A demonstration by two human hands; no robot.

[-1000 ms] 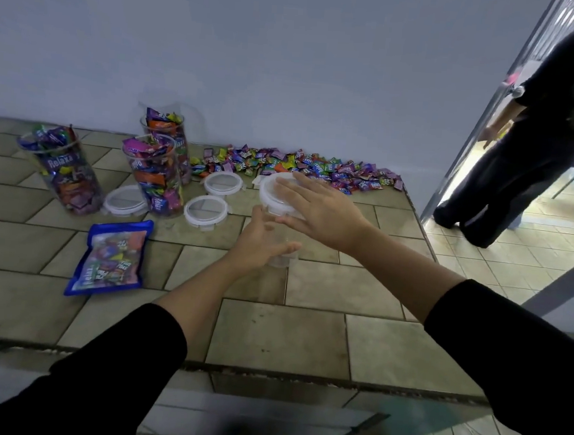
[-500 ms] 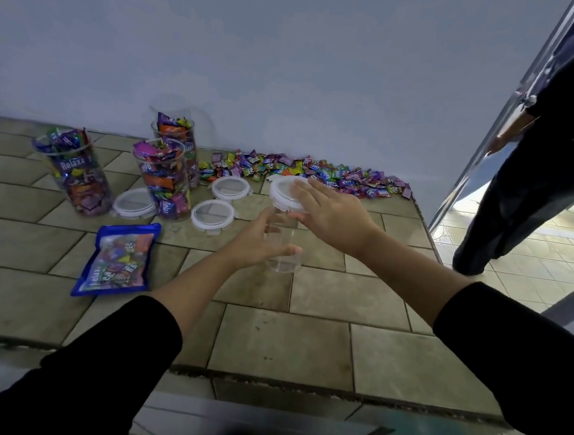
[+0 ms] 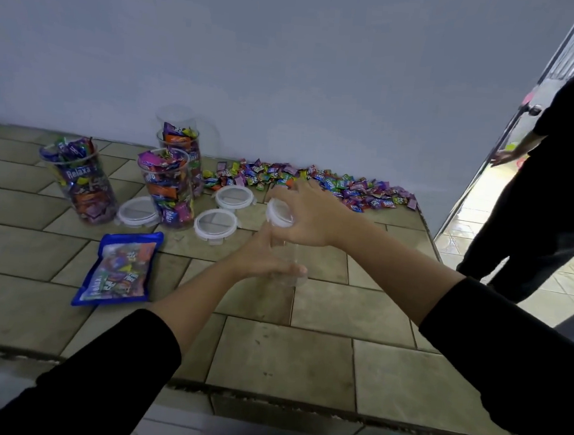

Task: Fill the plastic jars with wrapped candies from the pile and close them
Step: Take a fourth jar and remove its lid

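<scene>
My left hand (image 3: pixel 261 260) grips a clear plastic jar (image 3: pixel 295 275), right hand (image 3: pixel 309 215) its white lid (image 3: pixel 278 214).
Hard twisting may tip it.

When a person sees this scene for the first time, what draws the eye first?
The two hands at the centre: the left hand grips a clear jar, the right hand holds its white lid. Behind them a bright candy pile lies along the wall, and three filled jars stand at the left.

Plain indoor room, tiled ledge (image 3: pixel 302 356) against bare wall (image 3: pixel 291 63), open metal door (image 3: pixel 562 64) alongside
</scene>
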